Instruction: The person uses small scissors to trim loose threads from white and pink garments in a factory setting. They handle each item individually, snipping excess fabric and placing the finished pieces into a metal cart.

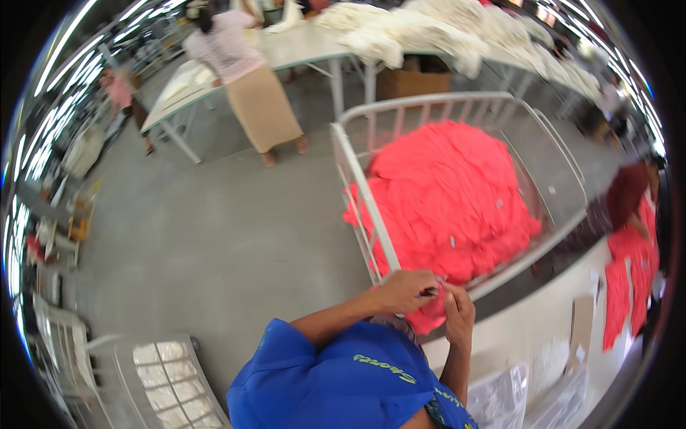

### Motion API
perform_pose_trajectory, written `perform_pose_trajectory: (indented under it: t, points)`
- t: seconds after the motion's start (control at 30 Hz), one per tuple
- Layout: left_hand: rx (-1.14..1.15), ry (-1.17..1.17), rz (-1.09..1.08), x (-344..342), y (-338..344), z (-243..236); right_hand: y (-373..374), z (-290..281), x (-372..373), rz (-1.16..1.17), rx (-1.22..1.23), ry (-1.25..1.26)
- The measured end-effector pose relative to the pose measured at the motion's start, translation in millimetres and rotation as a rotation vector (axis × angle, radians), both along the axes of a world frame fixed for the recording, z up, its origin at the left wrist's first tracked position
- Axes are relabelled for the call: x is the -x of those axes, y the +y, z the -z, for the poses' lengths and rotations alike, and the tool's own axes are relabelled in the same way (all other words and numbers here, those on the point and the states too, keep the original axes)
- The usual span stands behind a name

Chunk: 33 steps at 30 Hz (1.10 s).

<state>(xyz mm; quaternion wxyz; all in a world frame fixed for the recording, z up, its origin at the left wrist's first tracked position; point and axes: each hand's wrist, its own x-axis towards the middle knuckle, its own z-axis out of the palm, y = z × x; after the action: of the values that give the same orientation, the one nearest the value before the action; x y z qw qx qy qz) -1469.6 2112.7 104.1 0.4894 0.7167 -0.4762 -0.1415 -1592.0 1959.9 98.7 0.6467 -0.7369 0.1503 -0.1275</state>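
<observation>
My left hand [407, 289] is closed around a small dark object [429, 292], which looks like a tool, at a piece of coral-pink fabric [429, 314] in front of my body. My right hand [459, 311] pinches the same fabric just to the right, close to the left one. Both are at the near end of a white metal wheeled bin [386, 239], heaped with coral-pink garments [443, 186]; small pale tags show on some of them.
A long table [321, 39] with white fabric crosses the back; a person [250, 100] stands at it, another [121, 93] farther left. A pale table [507, 336] with plastic bags lies at my right, where another person [625, 193] stands by pink pieces. A trolley [161, 368] is lower left.
</observation>
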Motion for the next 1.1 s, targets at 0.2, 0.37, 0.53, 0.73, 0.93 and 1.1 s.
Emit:
perform_pose_trajectory:
  t: [0.2,0.37,0.53,0.73,0.93,1.1]
  points:
    - [0.071,0.137,0.005,5,3,3,-4,12,0,-0.13,-0.039,0.016]
    - [0.057,0.083,-0.065,16,5,16,-5,23,-6,-0.133,0.272,-0.056]
    - [0.023,0.078,-0.127,15,6,17,4,15,-13,-0.098,0.437,-0.164]
    - [-0.037,0.075,-0.15,13,6,21,7,10,-12,-0.14,0.496,-0.17]
    - [-0.023,0.025,-0.165,16,5,31,0,19,-12,-0.202,0.493,-0.13]
    - [-0.061,0.01,-0.172,16,4,38,1,23,-12,-0.188,0.497,-0.112]
